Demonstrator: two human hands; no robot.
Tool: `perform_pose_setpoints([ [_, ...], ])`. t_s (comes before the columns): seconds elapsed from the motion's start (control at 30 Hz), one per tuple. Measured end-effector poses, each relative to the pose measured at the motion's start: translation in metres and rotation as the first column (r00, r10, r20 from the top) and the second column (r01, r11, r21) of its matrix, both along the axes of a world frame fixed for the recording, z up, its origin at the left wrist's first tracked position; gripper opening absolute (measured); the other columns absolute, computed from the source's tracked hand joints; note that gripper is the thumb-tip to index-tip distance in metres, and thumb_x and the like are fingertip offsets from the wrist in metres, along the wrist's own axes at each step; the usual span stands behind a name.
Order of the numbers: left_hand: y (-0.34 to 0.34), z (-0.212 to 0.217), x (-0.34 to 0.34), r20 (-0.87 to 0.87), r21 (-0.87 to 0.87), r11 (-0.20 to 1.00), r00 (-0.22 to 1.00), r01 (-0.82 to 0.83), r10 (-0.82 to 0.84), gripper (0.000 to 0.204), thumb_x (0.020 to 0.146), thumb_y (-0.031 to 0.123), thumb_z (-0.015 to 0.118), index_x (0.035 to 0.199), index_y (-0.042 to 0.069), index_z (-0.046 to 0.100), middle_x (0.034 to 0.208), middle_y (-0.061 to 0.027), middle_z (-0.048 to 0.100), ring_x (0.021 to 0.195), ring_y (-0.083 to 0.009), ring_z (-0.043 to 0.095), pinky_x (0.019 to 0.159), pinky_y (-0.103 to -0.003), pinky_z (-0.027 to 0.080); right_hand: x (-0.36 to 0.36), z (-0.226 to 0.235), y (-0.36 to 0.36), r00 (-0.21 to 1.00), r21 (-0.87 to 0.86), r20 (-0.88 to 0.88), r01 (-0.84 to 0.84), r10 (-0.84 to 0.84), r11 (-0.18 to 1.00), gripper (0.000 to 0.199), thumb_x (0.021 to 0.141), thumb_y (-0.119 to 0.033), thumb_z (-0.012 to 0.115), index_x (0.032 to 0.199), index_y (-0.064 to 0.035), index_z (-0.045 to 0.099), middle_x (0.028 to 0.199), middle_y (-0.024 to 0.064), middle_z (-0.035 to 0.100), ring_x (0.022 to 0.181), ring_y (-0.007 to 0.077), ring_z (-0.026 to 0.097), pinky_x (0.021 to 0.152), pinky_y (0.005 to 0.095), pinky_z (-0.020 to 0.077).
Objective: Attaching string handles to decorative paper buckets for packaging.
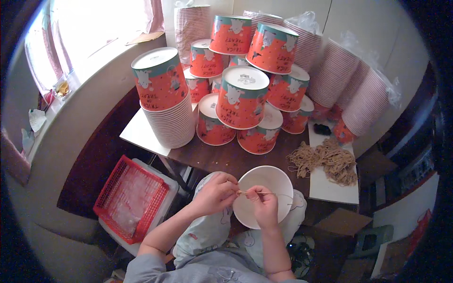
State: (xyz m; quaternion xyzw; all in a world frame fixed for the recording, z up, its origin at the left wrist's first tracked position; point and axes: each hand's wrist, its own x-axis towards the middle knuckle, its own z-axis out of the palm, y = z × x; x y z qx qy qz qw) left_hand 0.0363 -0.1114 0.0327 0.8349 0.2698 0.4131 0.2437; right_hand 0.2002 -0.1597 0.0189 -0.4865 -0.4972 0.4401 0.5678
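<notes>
A white paper bucket (263,214) sits between my knees, its open mouth facing up. Over its rim my left hand (222,192) and my right hand (262,205) are close together, fingers pinched. Between them runs a thin tan cord (241,192), gripped by both hands. The cord continues past my right fingers toward the bucket's right side, where a thin strand shows at the wall. How the cord joins the bucket is too small to make out. To the right, on a white board, lie bundles of similar tan cord (336,160).
Upside-down orange and teal buckets (243,101) are piled on the brown table (212,158). A tall nested stack (165,106) stands at the left. More wrapped stacks (335,70) lean behind. A red basket (137,200) is low on the left, and a dark lump (322,129) lies beside the cords.
</notes>
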Motion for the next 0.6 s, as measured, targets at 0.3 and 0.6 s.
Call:
perform_pose_setpoints([
  [0.3,-0.001,0.007,0.004,0.045,-0.171,0.985,0.999,0.031,-0.024,0.011,0.072,0.009,0.061,0.081,0.005,0.056,0.077,-0.0066,0.054,0.074,-0.0221,0.052,0.067,-0.032,0.042,0.002,-0.01,0.004,1.0,-0.016,0.013,0.005,-0.005,1.0,0.015,0.082,-0.017,0.059,0.084,-0.0017,0.058,0.077,0.0019,0.059,0.07,0.0073,0.052,0.064,0.021,0.0426],
  [0.6,-0.011,0.031,0.007,0.085,-0.255,0.966,0.996,0.032,-0.01,0.019,0.072,0.006,0.058,0.091,0.004,0.053,0.078,-0.0054,0.055,0.072,-0.0181,0.051,0.062,-0.028,0.043,-0.002,-0.008,0.002,0.994,-0.069,-0.104,-0.046,0.038,0.997,0.015,0.082,-0.014,0.059,0.089,-0.0016,0.059,0.081,0.0026,0.061,0.074,0.0081,0.054,0.068,0.0221,0.0444],
])
